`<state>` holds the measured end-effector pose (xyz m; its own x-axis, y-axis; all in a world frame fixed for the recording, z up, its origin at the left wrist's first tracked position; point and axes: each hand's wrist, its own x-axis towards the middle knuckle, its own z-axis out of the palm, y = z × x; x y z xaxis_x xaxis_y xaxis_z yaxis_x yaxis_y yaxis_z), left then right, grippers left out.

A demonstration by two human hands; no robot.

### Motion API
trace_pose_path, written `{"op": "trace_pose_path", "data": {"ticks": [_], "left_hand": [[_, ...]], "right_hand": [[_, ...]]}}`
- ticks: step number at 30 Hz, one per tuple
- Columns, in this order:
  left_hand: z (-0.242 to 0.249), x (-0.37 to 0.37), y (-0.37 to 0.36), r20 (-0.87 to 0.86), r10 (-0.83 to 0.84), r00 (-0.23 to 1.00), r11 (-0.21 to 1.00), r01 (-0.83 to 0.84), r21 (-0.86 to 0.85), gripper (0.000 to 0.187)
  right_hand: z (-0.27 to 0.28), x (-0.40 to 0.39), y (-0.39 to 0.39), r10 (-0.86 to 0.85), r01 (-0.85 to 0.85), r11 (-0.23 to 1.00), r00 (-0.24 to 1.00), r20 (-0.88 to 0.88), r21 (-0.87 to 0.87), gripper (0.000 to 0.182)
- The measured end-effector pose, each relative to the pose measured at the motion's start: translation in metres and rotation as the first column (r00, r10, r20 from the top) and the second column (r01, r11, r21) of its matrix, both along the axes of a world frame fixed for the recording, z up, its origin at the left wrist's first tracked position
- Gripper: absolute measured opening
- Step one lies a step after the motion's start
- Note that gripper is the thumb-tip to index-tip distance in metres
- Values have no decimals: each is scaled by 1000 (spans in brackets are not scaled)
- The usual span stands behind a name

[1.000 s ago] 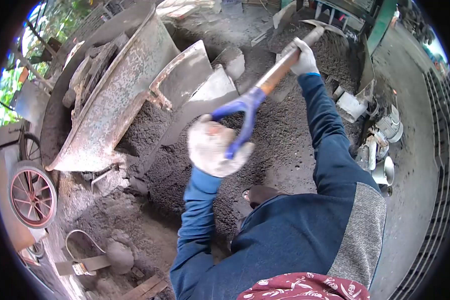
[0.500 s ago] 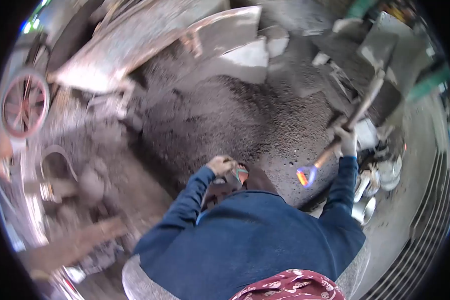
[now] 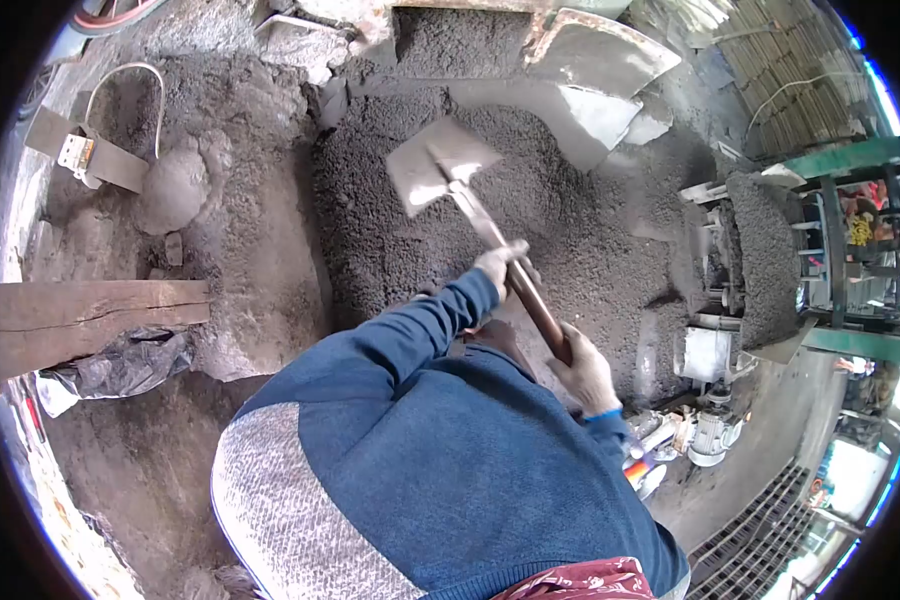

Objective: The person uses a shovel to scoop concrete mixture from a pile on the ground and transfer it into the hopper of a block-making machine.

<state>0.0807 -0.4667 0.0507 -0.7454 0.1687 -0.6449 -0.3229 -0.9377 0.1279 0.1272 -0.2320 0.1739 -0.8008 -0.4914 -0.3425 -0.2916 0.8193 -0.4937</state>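
Note:
A shovel slants across the middle of the view, its flat metal blade at the upper left over dark granular material. My left hand is closed round the shaft partway down, below the blade. Nearer my body, my right hand grips the lower part of the shaft. Under my right forearm the grip end of the shovel is hidden. The blade looks bare, with bright patches on its surface.
A wooden beam and a black plastic bag lie at the left. Pale metal sheets stand at the top. A conveyor with material, a motor and a floor grating are at the right.
The shovel has swung from the right to the middle, its blade now over the material. My left hand, earlier off the shovel, has taken hold of the shaft. The view has turned.

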Motion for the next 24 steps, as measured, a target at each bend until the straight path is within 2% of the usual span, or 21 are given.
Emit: {"op": "trace_pose_path", "data": {"ticks": [1,2,4,5,6,7,8,9,11,12,13,14,16,17,19,20,21,22,23,24], "left_hand": [[-7,-3,-12,68,34,997,999,-33,-11,14],[-13,-12,-26,86,123,989,992,-124,3,14],[-38,-32,-42,118,234,965,971,-239,28,14],[-55,-50,-53,116,261,958,963,-267,31,14],[-64,-69,-63,146,313,938,947,-320,23,18],[-51,-84,-77,194,308,931,950,-313,-3,19],[-38,-100,-92,228,292,929,952,-304,17,20],[-25,-113,-104,262,276,925,954,-296,40,22],[-6,-135,-117,201,253,946,961,-271,63,25],[50,-126,-121,144,284,948,955,-294,50,30],[66,-138,-124,113,308,945,933,-323,159,32],[83,-148,-125,-26,363,931,906,-346,245,34],[123,-169,-132,-200,417,887,850,-303,432,32],[167,-162,-136,-198,409,891,848,-291,444,34],[174,-190,-148,-325,473,819,855,-338,392,42],[157,-210,-168,-350,433,831,880,-305,365,45],[139,-221,-189,-373,394,840,901,-273,338,49],[137,-213,-205,-197,453,870,853,-357,382,49],[124,-203,-219,137,407,903,829,-428,360,51],[75,-195,-224,55,352,934,897,-353,265,44]], "right_hand": [[36,4,0,28,-21,981,999,-35,191,59],[63,5,9,108,-57,965,976,-192,254,54],[129,-2,23,181,-77,957,912,-367,281,53],[169,-5,16,181,-84,971,868,-462,222,53],[207,-10,11,271,-140,945,840,-470,295,52],[233,-18,17,375,-197,901,799,-470,386,54],[257,-20,-5,361,-161,909,764,-535,384,45],[271,-28,-20,380,-232,919,735,-561,320,39],[283,-54,-30,529,-408,848,610,-590,338,36],[292,-60,-48,463,-457,868,611,-642,192,36],[305,-64,-71,395,-504,862,618,-680,43,36],[317,-64,-92,368,-480,874,548,-751,78,31],[339,-78,-116,302,-351,928,504,-809,128,27],[347,-90,-138,317,-356,915,345,-884,190,29],[355,-103,-190,271,-240,951,346,-898,194,34],[347,-117,-215,168,-224,973,517,-839,57,33],[336,-124,-251,273,-369,925,472,-838,93,28],[306,-136,-277,229,-362,932,645,-729,-27,24],[274,-151,-288,411,-548,835,563,-717,49,19],[216,-163,-292,423,-550,830,520,-742,88,17]]}}
